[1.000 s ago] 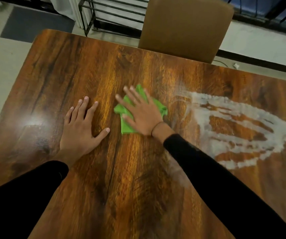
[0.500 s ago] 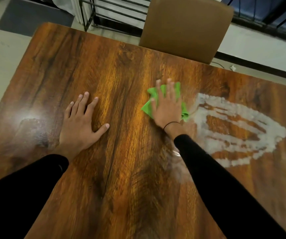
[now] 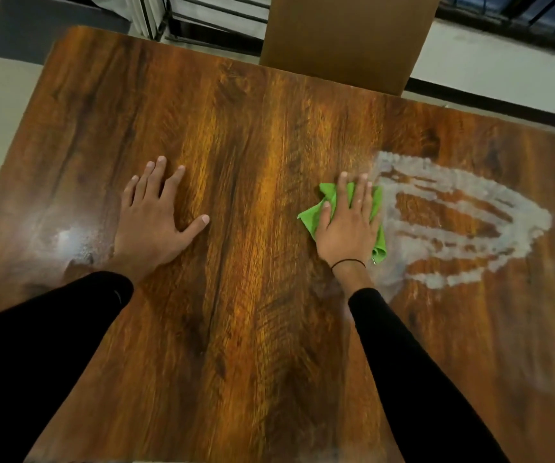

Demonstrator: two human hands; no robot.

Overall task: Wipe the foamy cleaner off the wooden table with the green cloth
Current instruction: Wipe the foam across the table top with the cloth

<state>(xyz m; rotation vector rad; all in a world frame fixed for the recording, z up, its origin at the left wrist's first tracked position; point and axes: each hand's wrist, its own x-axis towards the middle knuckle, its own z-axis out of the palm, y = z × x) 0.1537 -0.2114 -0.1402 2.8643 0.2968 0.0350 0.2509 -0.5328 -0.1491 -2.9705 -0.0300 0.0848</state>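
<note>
Since a second ago the right hand (image 3: 346, 225) has slid the green cloth (image 3: 316, 217) from just beside the left hand out to the edge of the foam, while the left hand (image 3: 154, 222) has stayed planted in the same spot. Nearest the body, two black sleeves (image 3: 413, 372) reach forward over the wooden table (image 3: 252, 329). The left hand lies flat and empty on the wood, fingers spread and palm down, grasping nothing. To its left a pale glare sits on the tabletop. Well apart from it, the right hand presses flat on the cloth with its fingers stretched forward; it pins the cloth under the palm and does not curl around it. A thin dark band (image 3: 348, 262) circles that wrist. The cloth is bunched, with green corners showing on the thumb side, ahead between the fingers and along the outer edge of the hand. Its outer edge touches the near end of the foam (image 3: 470, 228), which spreads away to the right of the right hand as a whitish oval ring with streaks of bare wood showing inside. A faint hazy smear trails back from the foam beside the right forearm. Beyond both hands the tabletop runs bare to its far edge, where the brown back of a chair (image 3: 346, 38) stands. Left of the chair, farther off, a dark metal rack (image 3: 202, 18) and a grey mat (image 3: 19, 31) rest on the pale floor.
</note>
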